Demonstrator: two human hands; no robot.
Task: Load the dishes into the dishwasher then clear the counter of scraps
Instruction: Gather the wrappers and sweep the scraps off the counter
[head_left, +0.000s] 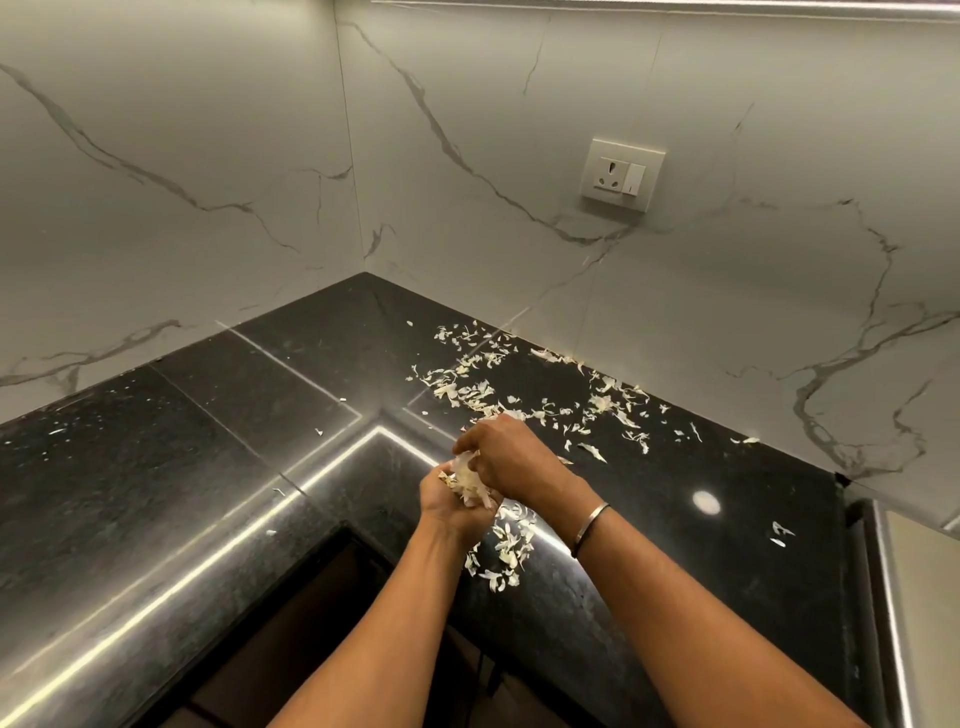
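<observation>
Peel scraps (450, 391) litter the tabletop (234, 405) beyond the right hand (511, 457), which pinches a bunch into the cupped left hand (445, 508).

One counter (208, 441), two hands, scraps (467, 389) past counting.
The single black counter carried pale scraps too many to count: one wide scatter along its back right edge, one small heap (511, 545) at its front edge, two stray bits (779, 535) near its right edge. The left hand (447, 506) and right hand (506, 457) shared one handful (467, 480); there was one bangle (589, 530) and one wall socket (621, 174).
</observation>
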